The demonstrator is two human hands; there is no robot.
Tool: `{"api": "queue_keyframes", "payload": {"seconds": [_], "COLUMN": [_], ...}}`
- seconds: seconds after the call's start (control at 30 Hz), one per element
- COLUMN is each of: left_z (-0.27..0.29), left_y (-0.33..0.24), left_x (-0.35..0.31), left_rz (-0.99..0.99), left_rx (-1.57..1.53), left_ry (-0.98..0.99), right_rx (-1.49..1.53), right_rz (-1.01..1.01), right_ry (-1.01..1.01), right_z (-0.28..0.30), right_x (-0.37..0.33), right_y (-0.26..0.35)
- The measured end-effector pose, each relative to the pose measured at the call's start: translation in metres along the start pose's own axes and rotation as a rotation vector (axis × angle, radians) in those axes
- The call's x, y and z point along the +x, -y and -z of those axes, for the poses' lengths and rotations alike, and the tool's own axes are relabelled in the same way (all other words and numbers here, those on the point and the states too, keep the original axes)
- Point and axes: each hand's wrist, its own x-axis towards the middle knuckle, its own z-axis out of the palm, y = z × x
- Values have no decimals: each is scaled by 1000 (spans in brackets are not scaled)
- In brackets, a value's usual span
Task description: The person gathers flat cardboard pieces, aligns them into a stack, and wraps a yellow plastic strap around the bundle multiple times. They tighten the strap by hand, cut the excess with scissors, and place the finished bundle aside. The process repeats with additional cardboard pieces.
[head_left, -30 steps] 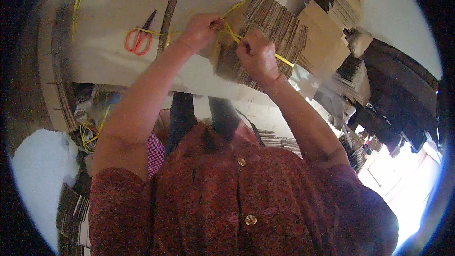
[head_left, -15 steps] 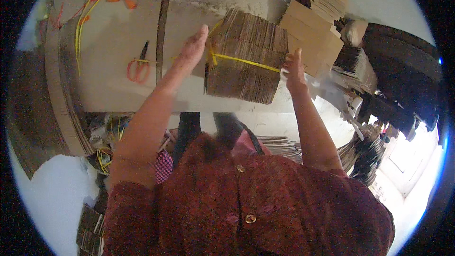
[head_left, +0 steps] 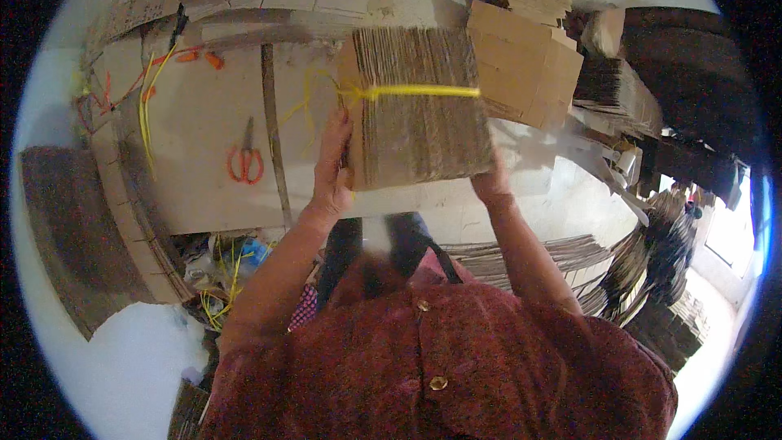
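Setting: a cardboard workshop; flat sheets and folded stacks of brown cardboard on all sides, pale floor at lower left, bright daylight at far right.
Table (head_left: 195, 187): pale cardboard-covered surface, far of the person, running left of centre; its near edge shows above the person's lap.
Bundle (head_left: 419, 106): thick stack of corrugated cardboard pieces, edges toward the camera, lifted clear of the table and held up at centre.
Yellow string (head_left: 423, 91): wraps the bundle crosswise near its far end, knotted at the left side; loose tails hang off the knot to the left.
Left hand (head_left: 332, 165): pressed flat along the bundle's left side, fingers pointing away from the person; grip is a clamp of palm and fingers against the stack.
Right hand (head_left: 489, 186): at the bundle's near right corner, mostly hidden behind the stack; it touches and supports the bundle, but how the fingers are curled I cannot tell.
Scissors (head_left: 245, 160): orange-handled, lying on the table left of the left hand, well apart from it.
Wooden strip (head_left: 273, 138): thin and dark, lying near-to-far on the table between scissors and bundle.
Loose strings (head_left: 147, 110): yellow and orange lengths at the far left of the table.
Flat boxes (head_left: 525, 61): tan folded pieces just right of the bundle, farther back.
Shirt (head_left: 456, 358): dark red, patterned, buttoned, fills the near foreground.
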Motion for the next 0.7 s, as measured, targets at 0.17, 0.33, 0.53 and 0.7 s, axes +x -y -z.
{"api": "queue_keyframes", "payload": {"seconds": [0.17,0.33,0.53,0.7], "left_z": [1,-13,-38,-39], "left_y": [35,15,36,29], "left_x": [-34,-6,22,2], "left_rz": [115,324,604,541], "left_rx": [98,-128,-432,-466], "left_ry": [-25,-342,-277,-297], "right_rx": [93,-198,-6,-11], "right_rz": [-252,-348,-229,-213], "right_ry": [4,-158,-117,-62], "right_z": [45,24,-5,-13], "right_x": [-6,13,32,20], "right_y": [-68,-19,-7,13]}}
